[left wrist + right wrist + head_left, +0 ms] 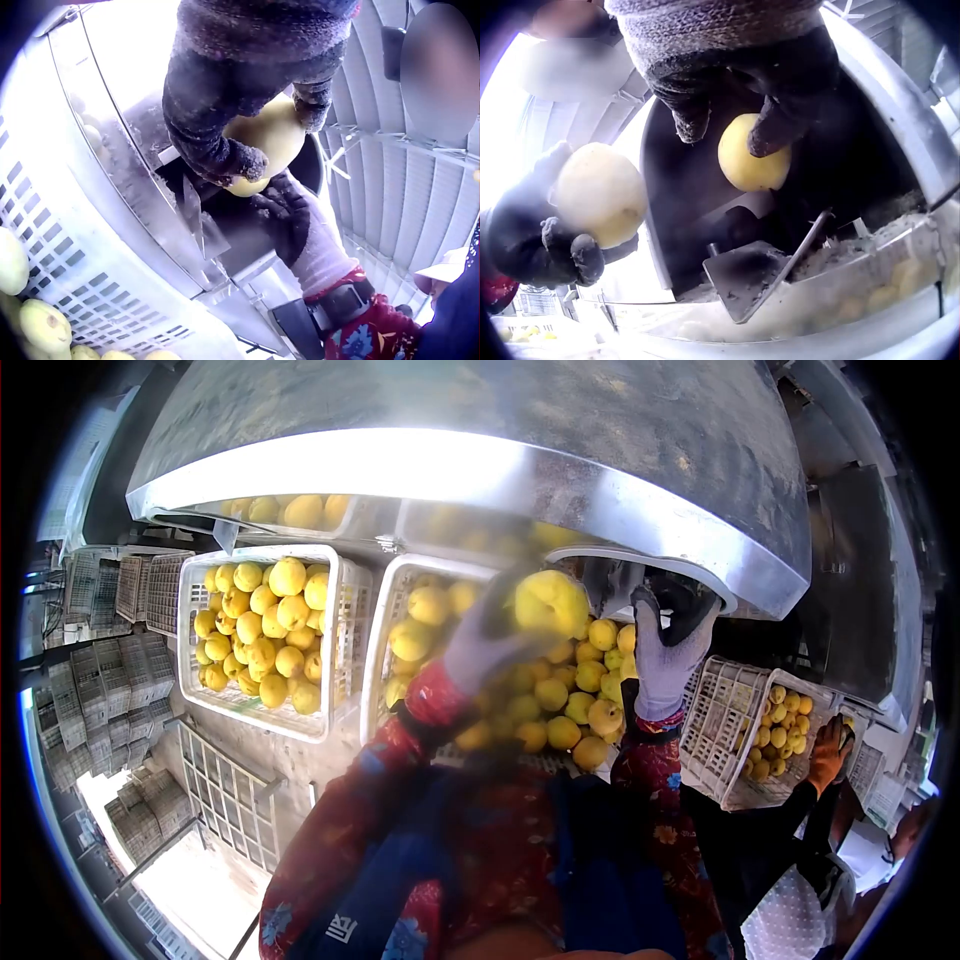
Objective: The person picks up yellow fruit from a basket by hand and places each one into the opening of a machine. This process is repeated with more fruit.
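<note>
In the head view my gloved left hand (485, 650), blurred, grips a large round yellow fruit (552, 605) above a full crate. The left wrist view shows dark-coated fingers (244, 161) curled over that pale-looking fruit (274, 139). My gloved right hand (672, 655) reaches into the rounded opening of a metal machine (440, 460). Its fingers (769, 135) bend over a second round yellow fruit (742, 166), while the thumb (691, 124) stands apart from it. Under this fruit, a metal blade-like plate (742, 274) sits inside the opening.
Yellow fruit fills the white crate (380, 620) in front of me and another crate (187, 630) to the left. At right, an orange-gloved hand (828, 755) of another person reaches beside a crate (705, 730). Stacked crates (95, 690) stand far left.
</note>
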### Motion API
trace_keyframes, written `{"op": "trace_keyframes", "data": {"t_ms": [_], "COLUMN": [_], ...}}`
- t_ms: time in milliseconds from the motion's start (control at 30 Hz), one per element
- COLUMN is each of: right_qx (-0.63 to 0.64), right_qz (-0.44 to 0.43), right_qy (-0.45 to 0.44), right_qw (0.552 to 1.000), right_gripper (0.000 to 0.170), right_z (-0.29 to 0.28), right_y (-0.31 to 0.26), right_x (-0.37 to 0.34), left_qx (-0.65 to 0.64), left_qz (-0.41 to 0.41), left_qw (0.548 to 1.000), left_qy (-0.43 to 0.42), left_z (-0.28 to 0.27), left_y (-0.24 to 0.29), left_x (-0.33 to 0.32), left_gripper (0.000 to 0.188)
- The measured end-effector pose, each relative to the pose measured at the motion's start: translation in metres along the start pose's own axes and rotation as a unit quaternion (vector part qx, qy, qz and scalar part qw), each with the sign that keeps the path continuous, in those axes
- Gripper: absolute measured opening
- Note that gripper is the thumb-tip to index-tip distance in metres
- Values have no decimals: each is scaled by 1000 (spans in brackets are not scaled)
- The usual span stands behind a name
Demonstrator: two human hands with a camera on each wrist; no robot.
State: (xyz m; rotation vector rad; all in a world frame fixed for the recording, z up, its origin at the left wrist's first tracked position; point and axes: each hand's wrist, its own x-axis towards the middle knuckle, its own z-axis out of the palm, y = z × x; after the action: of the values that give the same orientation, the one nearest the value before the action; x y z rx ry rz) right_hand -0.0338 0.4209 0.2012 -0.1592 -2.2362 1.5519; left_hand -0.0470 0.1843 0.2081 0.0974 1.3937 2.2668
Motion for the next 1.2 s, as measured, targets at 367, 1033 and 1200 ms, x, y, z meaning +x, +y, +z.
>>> {"op": "trace_keyframes", "data": {"t_ms": [367,1033,1200], "right_qx": [-310,-240,-16], "right_qz": [-59,268,260], "right_qy": [7,-148,-101], "right_qw": [949,921,960], "right_gripper": [80,86,84], "right_z": [27,115,96], "right_y": [3,207,192], "right_x": [-24,-100,-116], "left_qx": [290,803,562], "left_qz": [-84,-209,-176], "left_qw": [953,505,800], "left_qy": [-38,-238,-112], "left_z": [-19,-102,-81], "left_y": [-30,-281,-161], "left_x": [-5,-16,-17], "left_gripper": [69,44,54]}}
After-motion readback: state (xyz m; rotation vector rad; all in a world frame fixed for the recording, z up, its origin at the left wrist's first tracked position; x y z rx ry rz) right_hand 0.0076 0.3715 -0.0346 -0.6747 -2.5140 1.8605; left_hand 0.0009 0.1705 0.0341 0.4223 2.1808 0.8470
